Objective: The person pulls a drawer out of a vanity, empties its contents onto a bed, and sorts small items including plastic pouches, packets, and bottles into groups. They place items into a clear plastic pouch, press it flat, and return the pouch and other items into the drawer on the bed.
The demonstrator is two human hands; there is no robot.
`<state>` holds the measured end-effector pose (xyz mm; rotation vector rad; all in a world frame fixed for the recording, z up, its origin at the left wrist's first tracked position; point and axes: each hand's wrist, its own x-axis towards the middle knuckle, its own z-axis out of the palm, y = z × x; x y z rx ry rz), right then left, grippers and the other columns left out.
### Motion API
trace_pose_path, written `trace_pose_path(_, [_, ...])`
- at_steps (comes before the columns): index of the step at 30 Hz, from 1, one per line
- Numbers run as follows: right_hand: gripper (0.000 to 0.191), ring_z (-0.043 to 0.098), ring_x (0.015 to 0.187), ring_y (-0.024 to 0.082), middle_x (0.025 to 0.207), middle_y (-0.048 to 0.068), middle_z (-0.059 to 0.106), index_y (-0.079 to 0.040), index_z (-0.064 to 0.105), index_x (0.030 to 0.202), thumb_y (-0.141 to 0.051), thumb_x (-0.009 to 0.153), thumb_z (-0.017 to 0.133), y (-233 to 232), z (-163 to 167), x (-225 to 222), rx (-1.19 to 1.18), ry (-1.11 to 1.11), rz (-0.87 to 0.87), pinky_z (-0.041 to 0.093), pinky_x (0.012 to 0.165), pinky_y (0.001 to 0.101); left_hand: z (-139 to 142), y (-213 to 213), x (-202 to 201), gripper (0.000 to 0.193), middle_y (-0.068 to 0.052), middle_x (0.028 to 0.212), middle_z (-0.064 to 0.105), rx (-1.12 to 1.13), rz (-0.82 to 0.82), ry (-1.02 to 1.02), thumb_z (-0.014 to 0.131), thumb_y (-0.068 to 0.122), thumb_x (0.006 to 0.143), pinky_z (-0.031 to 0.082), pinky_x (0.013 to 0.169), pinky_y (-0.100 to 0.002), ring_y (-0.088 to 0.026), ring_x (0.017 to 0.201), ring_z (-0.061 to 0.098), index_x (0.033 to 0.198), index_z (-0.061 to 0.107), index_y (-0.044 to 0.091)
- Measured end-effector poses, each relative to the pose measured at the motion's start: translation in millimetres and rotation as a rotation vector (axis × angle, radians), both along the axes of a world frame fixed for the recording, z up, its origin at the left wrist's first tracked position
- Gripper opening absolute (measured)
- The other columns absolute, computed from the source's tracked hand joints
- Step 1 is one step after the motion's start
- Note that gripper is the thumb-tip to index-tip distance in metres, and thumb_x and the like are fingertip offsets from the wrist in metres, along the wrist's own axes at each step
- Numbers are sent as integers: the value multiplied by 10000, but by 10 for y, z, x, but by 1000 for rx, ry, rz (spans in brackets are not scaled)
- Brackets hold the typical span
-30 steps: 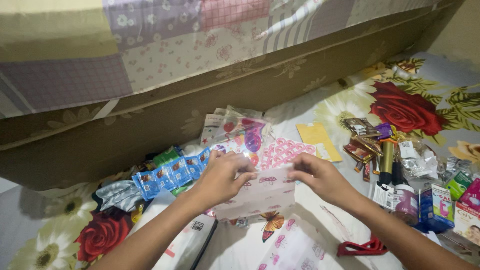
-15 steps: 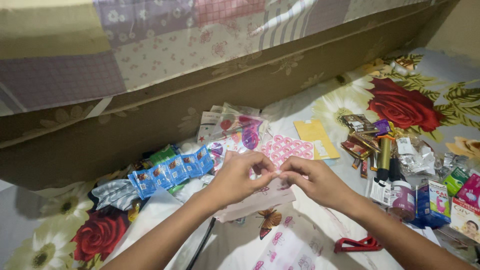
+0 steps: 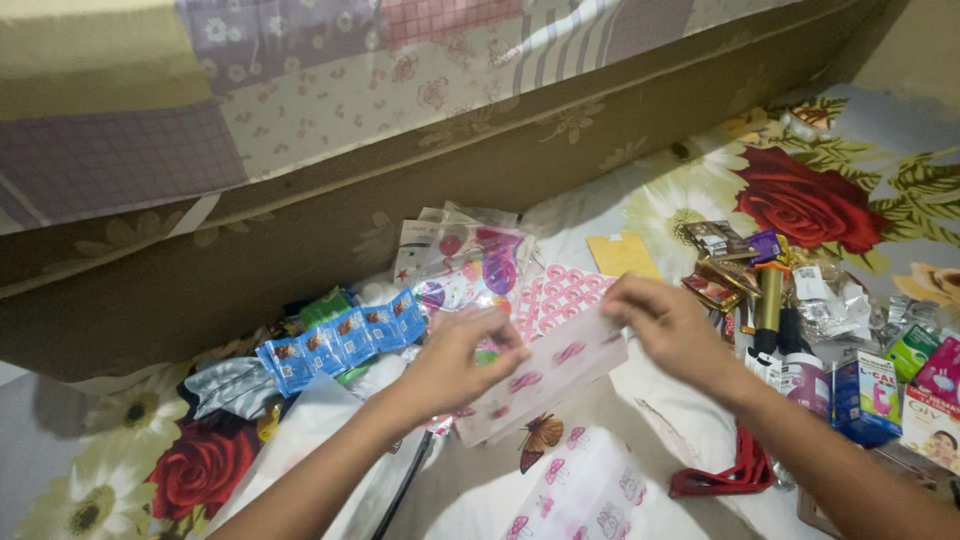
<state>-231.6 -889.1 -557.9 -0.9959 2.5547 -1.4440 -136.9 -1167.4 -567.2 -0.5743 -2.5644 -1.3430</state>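
While both hands pinching printed packet [image 3: 545,372] at frame centre, left hand [image 3: 455,365] gripping lower-left end, right hand [image 3: 672,328] gripping upper-right corner; thin wrapper risking tearing or slipping if pulled apart hard, landing among sachets [image 3: 340,338].

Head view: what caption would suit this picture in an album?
Two hands, left hand and right hand, hold a clear pink-printed packet above scattered sachets.

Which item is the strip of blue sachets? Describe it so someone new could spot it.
Start at the brown mattress edge running across the floral sheet. Just below it, left of the left hand, lies the strip of blue sachets. It is the only row of joined, identical blue packets; the green packet behind it is single.
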Motion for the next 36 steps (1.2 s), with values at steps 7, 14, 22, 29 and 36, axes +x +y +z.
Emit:
trace_pose_path(7, [131,612,817,95,852,25,655,-18,648,992,-132,1025,593,439,-217,-408,-153,-92,-119,516,769,267,-72,-331,99,230,-22,855,735,-11,79,-95,744,323,856,496,861,-384,-195,864,693,848,705,97])
trace_pose_path(14, [133,638,845,96,870,20,674,-21,647,983,-134,1020,588,437,-244,-449,-152,-65,-4,530,805,265,-91,-300,130,171,-57,867,762,-171,-98,-88,778,247,866,443,865,-421,-191,870,704,838,767,78])
trace_pose_path(22, [113,634,832,100,874,37,691,-32,685,961,-142,960,665,-4,-109,-201,6,95,60,518,774,260,-276,58,-14,226,5,895,730,351,-177,-532,703,262,938,536,785,-235,-56,838,650,1009,756,54])
trace_pose_path(29, [192,523,784,91,935,10,537,-43,606,1043,-176,945,704,-278,-179,-7,-175,118,-91,469,663,242,-567,54,-55,152,27,869,693,500,-11,-542,707,189,940,501,741,-226,-46,799,606,972,736,43])
trace_pose_path(36, [184,636,753,112,885,21,640,-60,641,1030,-227,955,652,-510,-452,356,-357,-731,-60,513,615,268,-650,154,-16,144,20,844,677,627,75,-547,703,185,938,512,690,-246,-69,767,616,1002,690,57])
